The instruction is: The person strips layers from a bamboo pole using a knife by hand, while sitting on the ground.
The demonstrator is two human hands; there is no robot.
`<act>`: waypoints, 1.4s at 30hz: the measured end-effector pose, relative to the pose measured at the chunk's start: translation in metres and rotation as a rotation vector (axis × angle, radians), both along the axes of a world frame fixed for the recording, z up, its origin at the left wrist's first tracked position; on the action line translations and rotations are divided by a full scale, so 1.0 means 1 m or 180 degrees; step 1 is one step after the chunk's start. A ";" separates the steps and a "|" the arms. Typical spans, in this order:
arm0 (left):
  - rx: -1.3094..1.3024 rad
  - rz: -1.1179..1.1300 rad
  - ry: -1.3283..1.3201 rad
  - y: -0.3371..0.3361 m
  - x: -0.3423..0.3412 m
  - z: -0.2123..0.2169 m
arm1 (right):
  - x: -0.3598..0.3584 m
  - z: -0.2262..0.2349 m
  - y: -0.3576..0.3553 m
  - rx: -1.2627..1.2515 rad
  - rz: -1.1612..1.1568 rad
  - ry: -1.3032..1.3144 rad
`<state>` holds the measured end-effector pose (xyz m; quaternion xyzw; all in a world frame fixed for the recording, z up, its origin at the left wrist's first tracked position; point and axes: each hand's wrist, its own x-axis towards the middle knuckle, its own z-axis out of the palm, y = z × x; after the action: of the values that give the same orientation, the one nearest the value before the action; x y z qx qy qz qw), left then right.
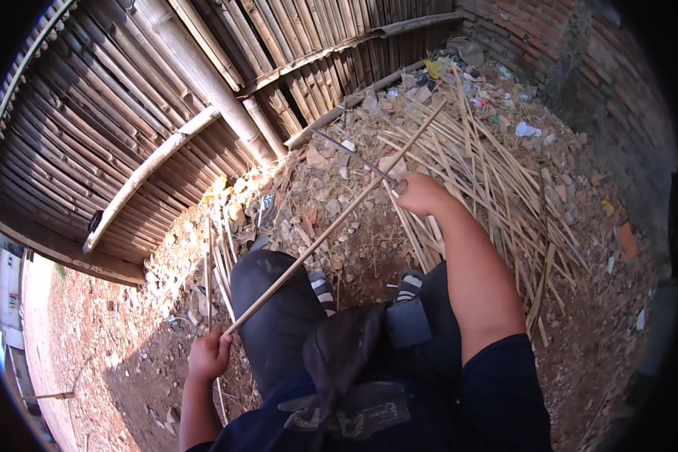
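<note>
My left hand (209,354) grips the near end of a long thin bamboo stick (331,226) beside my left knee; the stick runs up and to the right across my lap toward the far rubble. My right hand (422,193) is closed on the handle of a knife whose thin dark blade (350,154) points up-left, and the blade meets the stick near the hand. Both feet in striped sandals (322,289) rest on the dirt below the stick.
A heap of split bamboo strips (497,188) lies to the right of my right arm. A bamboo slat fence (166,113) fills the left and top. A brick wall (580,53) stands at the upper right, with stones and litter (459,75) at its foot.
</note>
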<state>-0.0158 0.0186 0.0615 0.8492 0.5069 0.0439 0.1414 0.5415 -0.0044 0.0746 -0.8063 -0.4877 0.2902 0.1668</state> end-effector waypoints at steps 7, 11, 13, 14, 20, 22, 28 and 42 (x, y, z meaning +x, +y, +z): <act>-0.0071 -0.0140 -0.0060 0.010 -0.013 -0.005 | -0.048 0.001 -0.002 -0.0187 0.1008 -0.0641; -0.0380 0.0053 -0.0424 0.007 -0.008 -0.012 | -0.001 0.012 0.001 -0.0229 0.0017 0.0383; -0.0546 0.0049 -0.0520 0.007 -0.009 -0.010 | -0.008 0.000 -0.003 0.0086 -0.0194 0.0045; -0.0572 0.0067 -0.0542 0.007 -0.007 -0.011 | -0.013 -0.007 -0.001 0.0257 -0.0115 -0.0170; -0.0278 0.0021 -0.0434 -0.003 -0.007 -0.007 | -0.029 0.006 0.005 0.0060 0.0675 -0.0562; -0.0206 0.0026 -0.0502 0.006 -0.012 -0.020 | 0.005 0.006 0.002 0.0040 -0.0358 0.0141; -0.0312 0.0076 -0.0005 0.001 -0.013 0.002 | -0.008 0.003 0.000 0.0109 -0.0079 -0.0330; -0.0422 0.0197 -0.0177 -0.017 -0.025 0.001 | -0.015 0.023 -0.029 0.0337 0.0804 -0.1039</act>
<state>-0.0407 0.0018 0.0623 0.8203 0.5307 0.0381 0.2100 0.5269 -0.0334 0.0978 -0.7652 -0.6199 0.1484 0.0901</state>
